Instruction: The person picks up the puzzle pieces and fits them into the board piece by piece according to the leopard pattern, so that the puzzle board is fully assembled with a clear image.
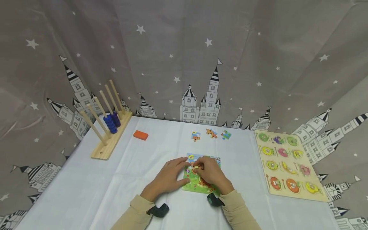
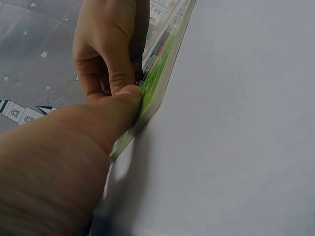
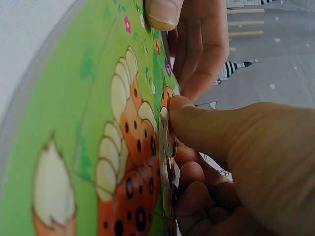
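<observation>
A picture puzzle in a shallow tray [image 1: 187, 187], green with a spotted orange animal, lies on the white table. Over its middle, my right hand [image 1: 212, 172] pinches a puzzle piece [image 1: 196, 169] between thumb and fingers. The right wrist view shows this piece [image 3: 166, 162] tilted edge-on against the picture, partly hidden by the fingers. My left hand [image 1: 172, 176] rests at the tray's left side, fingers extended. Its thumb touches the tray's edge in the left wrist view. Beyond the tray lie three loose puzzle pieces [image 1: 211, 133].
A wooden peg stand [image 1: 107, 140] with blue and purple rings [image 1: 110, 124] stands at the left. Near it lies an orange block [image 1: 141, 135]. A wooden fruit knob puzzle [image 1: 287, 175] lies at the right. Behind the table hangs a grey curtain [image 1: 161, 48] printed with castles and stars.
</observation>
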### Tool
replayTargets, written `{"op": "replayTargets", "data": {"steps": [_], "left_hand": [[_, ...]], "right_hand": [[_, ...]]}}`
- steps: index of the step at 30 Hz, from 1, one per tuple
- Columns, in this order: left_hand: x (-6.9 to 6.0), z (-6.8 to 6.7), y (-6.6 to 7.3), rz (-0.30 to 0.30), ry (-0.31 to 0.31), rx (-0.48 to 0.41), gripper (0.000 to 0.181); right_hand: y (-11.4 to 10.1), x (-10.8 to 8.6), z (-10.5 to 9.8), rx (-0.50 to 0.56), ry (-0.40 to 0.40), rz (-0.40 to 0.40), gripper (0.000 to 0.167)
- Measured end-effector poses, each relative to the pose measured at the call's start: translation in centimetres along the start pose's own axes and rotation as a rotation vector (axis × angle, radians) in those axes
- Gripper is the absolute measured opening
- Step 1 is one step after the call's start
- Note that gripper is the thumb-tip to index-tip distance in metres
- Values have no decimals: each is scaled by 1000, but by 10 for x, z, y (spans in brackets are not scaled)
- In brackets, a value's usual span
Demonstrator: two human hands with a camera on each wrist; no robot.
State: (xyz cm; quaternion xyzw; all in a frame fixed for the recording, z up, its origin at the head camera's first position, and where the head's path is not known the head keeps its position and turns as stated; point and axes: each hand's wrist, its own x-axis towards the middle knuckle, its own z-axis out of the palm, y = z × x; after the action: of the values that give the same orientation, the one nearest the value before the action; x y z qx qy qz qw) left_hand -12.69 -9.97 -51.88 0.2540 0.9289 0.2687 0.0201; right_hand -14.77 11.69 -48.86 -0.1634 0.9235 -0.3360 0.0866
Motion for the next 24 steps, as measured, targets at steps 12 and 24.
{"op": "replayTargets", "data": {"steps": [12,24], "left_hand": [[1,-1,0,0,-5,6,59],[1,0,0,-4,-21,10,58]], "right_hand": [[1,1,1,8,10,-21,8],[7,1,1,25,-1,-27,8]]}}
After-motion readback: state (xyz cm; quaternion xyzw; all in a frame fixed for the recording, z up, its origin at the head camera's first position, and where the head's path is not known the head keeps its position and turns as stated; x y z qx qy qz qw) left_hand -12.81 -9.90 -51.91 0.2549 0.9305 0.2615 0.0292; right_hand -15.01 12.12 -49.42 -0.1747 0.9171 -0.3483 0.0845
